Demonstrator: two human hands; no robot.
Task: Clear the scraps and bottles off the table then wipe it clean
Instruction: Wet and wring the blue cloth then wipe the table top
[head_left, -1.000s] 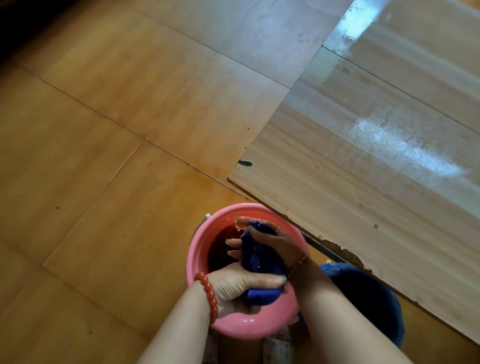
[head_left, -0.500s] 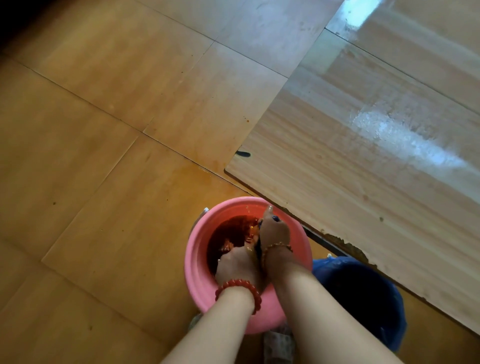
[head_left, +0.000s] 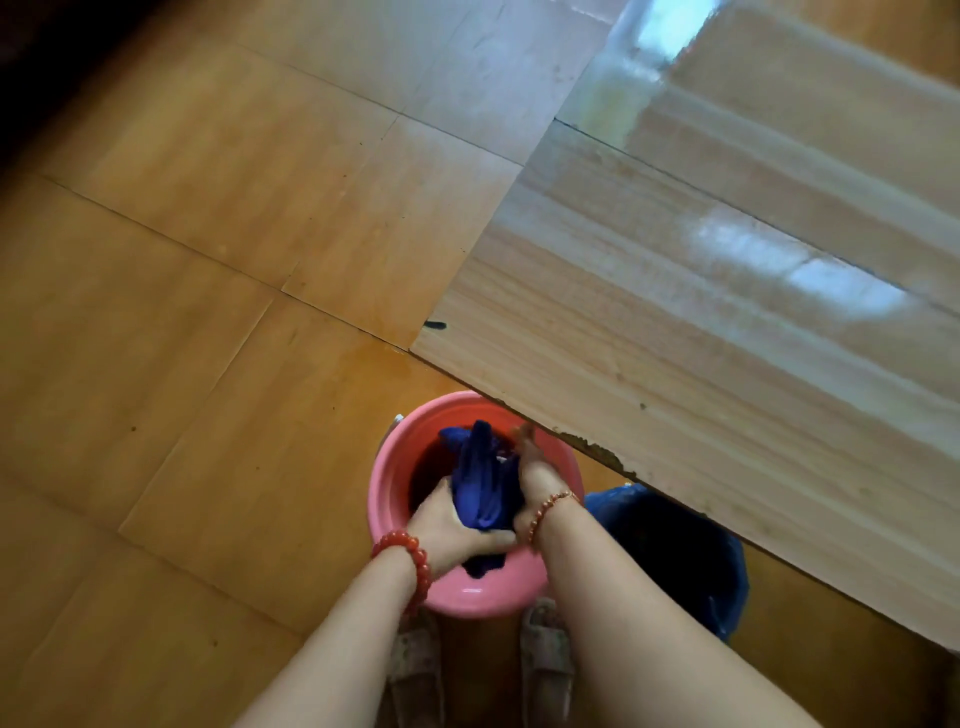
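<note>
A dark blue cloth (head_left: 480, 480) is bunched up over a pink bucket (head_left: 395, 467) that stands on the floor at the table's near corner. My left hand (head_left: 452, 527) grips the cloth's lower end from the left. My right hand (head_left: 535, 480) grips it from the right, fingers curled round the wet fabric. The wooden table (head_left: 727, 338) fills the right side, its top bare and shiny with wet streaks.
A bin lined with a blue bag (head_left: 675, 551) stands to the right of the bucket, partly under the table edge. My two slippered feet (head_left: 545, 654) are just below the bucket. Orange floor tiles (head_left: 182, 312) spread to the left.
Both hands were pushed down into the bucket half a second ago; now they have lifted the blue cloth back up above the water. The view has shifted slightly.
</note>
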